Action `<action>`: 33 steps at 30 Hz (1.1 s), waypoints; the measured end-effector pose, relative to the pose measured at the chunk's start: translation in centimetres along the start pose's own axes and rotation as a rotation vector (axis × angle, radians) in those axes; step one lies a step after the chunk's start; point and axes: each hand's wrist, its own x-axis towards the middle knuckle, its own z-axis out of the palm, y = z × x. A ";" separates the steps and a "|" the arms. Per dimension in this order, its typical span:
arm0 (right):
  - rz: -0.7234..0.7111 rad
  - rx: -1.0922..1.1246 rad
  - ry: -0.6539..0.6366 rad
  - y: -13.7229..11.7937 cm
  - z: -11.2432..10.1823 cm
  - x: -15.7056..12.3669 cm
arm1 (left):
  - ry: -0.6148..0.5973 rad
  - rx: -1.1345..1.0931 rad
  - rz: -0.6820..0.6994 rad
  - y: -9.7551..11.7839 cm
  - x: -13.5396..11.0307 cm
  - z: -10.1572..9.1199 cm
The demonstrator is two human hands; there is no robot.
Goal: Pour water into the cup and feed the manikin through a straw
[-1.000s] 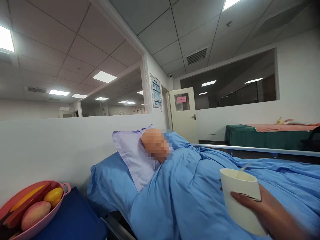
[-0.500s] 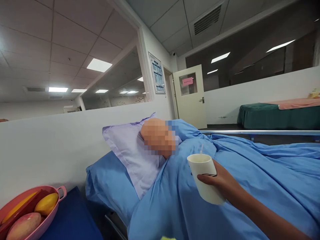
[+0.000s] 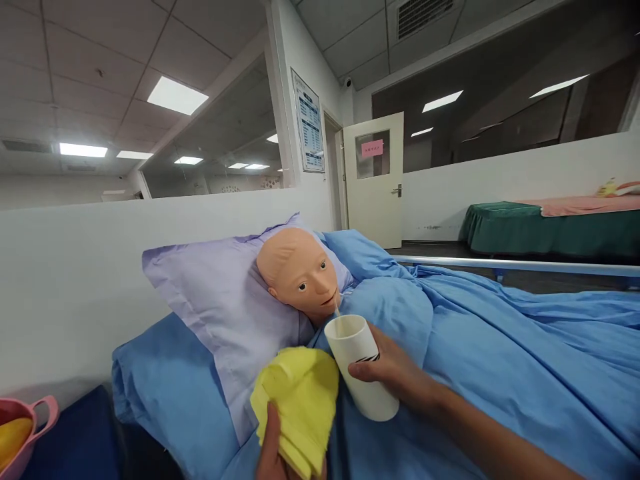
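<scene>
The right hand [image 3: 395, 370] is wrapped round a white, tapering cup, apparently paper, with a black striped mark [image 3: 363, 390], its thumb across the near side and its fingers out of sight behind. The cup hangs over the smooth blue fabric quilt [image 3: 480, 353], its rim leaning towards the bald, flesh-toned manikin head [image 3: 293, 267], which lies on a pale lilac cloth pillow [image 3: 200, 287]. A thin, pale straw [image 3: 337, 309] rises from the cup to the manikin's mouth (whether its tip sits between the lips or only against them, I cannot tell). The left hand [image 3: 270, 457] grips a folded, bright yellow cloth [image 3: 303, 393], thumb on top and fingers partly hidden beneath, just beside the cup and below the pillow. At the lower left, a pink, rounded bowl with a loop handle [image 3: 31, 443] holds a smooth yellow fruit [image 3: 11, 440] beside the dark blue, flat-topped bench [image 3: 75, 437]. The step in hand, as I judge it, is presenting the straw at the mouth; the next move calls for a steady wrist and little added tilt, with the cloth close below the chin.
</scene>
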 end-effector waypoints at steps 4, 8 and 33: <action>0.012 0.036 -0.064 0.1 -0.3 0.6 | 0.097 -0.145 0.061 -1.0 4.5 -1.5; 0.037 0.048 -0.073 0.9 -1.0 0.7 | 0.131 -0.184 -0.175 -3.1 5.5 -4.4; 0.202 0.435 -0.351 4.6 -4.1 2.1 | 0.238 -0.280 0.279 -4.2 2.8 0.7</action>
